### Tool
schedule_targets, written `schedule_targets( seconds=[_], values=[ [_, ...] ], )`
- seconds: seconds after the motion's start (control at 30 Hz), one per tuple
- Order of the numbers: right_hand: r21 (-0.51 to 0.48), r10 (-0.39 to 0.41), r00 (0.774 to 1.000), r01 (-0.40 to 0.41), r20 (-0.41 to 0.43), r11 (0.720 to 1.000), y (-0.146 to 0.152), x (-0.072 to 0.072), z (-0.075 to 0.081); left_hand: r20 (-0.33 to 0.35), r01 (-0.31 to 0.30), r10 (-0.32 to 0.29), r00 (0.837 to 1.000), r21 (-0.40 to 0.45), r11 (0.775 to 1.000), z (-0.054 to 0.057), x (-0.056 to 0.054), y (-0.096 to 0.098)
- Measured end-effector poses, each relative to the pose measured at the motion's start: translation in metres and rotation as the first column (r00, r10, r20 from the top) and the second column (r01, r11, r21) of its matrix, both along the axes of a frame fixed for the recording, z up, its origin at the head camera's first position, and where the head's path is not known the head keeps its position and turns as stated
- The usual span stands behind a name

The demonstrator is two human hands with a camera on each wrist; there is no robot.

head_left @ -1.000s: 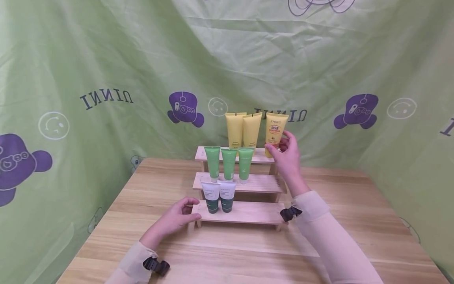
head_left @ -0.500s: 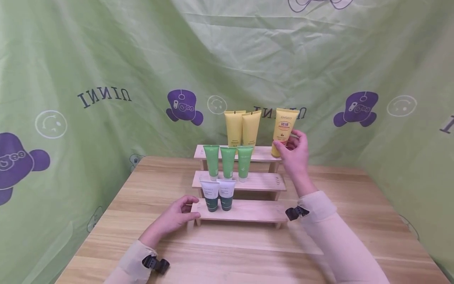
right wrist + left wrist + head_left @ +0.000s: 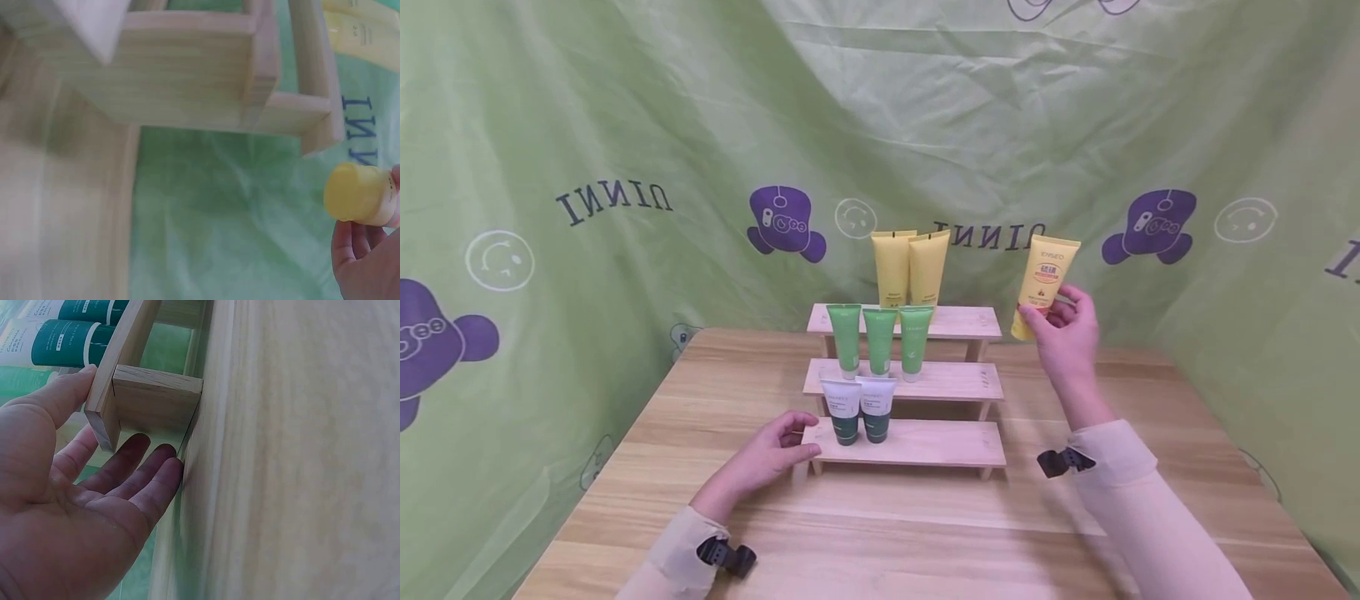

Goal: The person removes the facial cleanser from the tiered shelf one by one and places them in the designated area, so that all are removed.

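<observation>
My right hand [image 3: 1069, 340] pinches a yellow squeeze tube [image 3: 1045, 275] near its cap, the tube tilted in the air right of the wooden tiered stand [image 3: 951, 446]. In the right wrist view the tube's yellow cap [image 3: 353, 192] points toward the stand. My left hand [image 3: 767, 454] holds the left end of the stand's lowest shelf, thumb at its front and index finger behind; the other fingers [image 3: 153, 487] lie loose below the board. Two yellow tubes [image 3: 892, 267] stand on the top tier, three green tubes [image 3: 880, 342] on the middle one, two white-and-dark-green tubes [image 3: 844, 412] on the lowest.
The stand rests on a wood-grain table [image 3: 895, 533]. A green printed cloth [image 3: 700, 100] hangs behind and along both sides. All the standing tubes are toward the left part of their shelves.
My right hand has carried the yellow tube away from the top shelf's right end, to the right, and tilted it further. The left hand has stayed at the lowest shelf.
</observation>
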State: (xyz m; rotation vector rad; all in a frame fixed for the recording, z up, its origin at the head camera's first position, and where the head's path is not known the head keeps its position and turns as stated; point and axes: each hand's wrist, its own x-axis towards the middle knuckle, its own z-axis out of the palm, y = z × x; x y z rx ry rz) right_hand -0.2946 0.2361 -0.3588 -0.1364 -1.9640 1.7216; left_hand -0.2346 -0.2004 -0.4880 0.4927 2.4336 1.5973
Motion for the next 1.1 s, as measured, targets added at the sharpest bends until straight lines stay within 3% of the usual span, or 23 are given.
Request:
schedule_targets(
  seconds=[0.17,0.3,0.67,0.97,1.1],
  values=[
    [0.046,0.000,0.993,-0.005,0.116,0.999,0.010,0.004,-0.015,-0.007,0.005,-0.005,1.000,-0.001,1.000,0.000,-0.001,0.000],
    [0.100,0.006,0.974,-0.029,0.228,0.995,0.018,0.007,-0.029,0.003,0.013,-0.013,1.000,0.012,1.000,0.000,-0.001,0.000],
    [0.272,0.026,0.885,-0.171,0.464,0.947,0.036,0.011,-0.071,0.000,0.024,-0.024,1.000,0.009,1.000,0.000,-0.002,-0.002],
    [0.325,0.001,0.815,-0.232,0.579,0.917,0.040,0.014,-0.085,-0.003,0.022,-0.022,1.000,-0.015,1.000,0.000,-0.003,-0.003],
    [0.329,0.010,0.794,-0.263,0.608,0.907,0.042,0.015,-0.090,-0.001,0.025,-0.025,1.000,-0.013,1.000,0.001,-0.001,-0.003]
  ],
)
